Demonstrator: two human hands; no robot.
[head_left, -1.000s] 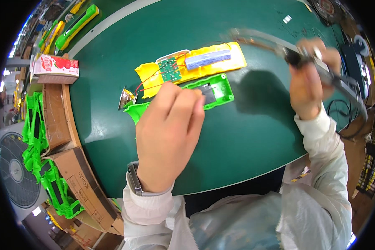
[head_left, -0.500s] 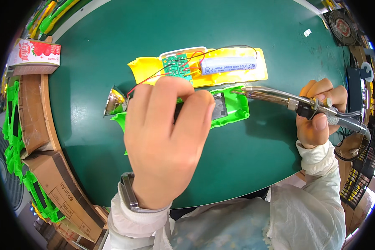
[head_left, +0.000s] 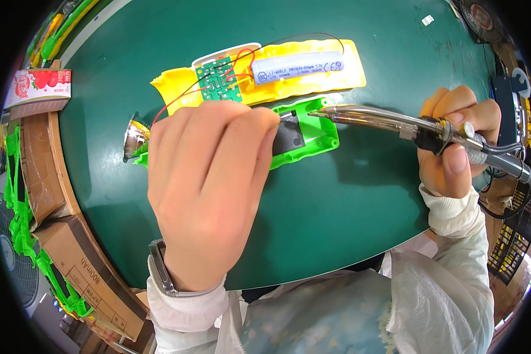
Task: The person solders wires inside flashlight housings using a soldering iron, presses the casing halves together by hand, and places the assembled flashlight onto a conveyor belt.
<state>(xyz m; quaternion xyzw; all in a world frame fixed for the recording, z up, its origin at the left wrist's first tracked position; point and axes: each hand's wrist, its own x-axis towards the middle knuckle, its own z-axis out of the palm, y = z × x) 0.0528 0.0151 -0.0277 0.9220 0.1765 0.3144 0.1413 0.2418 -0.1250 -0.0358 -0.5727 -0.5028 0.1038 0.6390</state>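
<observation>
My right hand (head_left: 460, 138) grips a soldering iron (head_left: 377, 121) that has a thin metal tube along its top. The iron's tip reaches over the right end of a green plastic casing half (head_left: 321, 141) with a dark plate (head_left: 289, 135) inside. My left hand (head_left: 209, 183) is closed over the casing's left part; its fingertips and whatever they hold are hidden. Behind lies a yellow casing half (head_left: 351, 74) with a lilac cylindrical battery (head_left: 298, 66) and a green circuit board (head_left: 218, 81). Red and black wires run from the board. A shiny reflector cup (head_left: 134, 138) sits left of my left hand.
A carton with strawberry pictures (head_left: 41, 85) and a brown cardboard box (head_left: 88, 271) stand along the left edge, near more green casings (head_left: 20, 206). A small white piece (head_left: 427, 20) lies far right on the green table (head_left: 330, 224). A dark fan (head_left: 481, 20) stands beyond.
The casings, wires and reflector appear farther left and slightly higher in view. My left hand has shifted left with them, uncovering more of the dark plate. The iron's tip stays over the green casing's end.
</observation>
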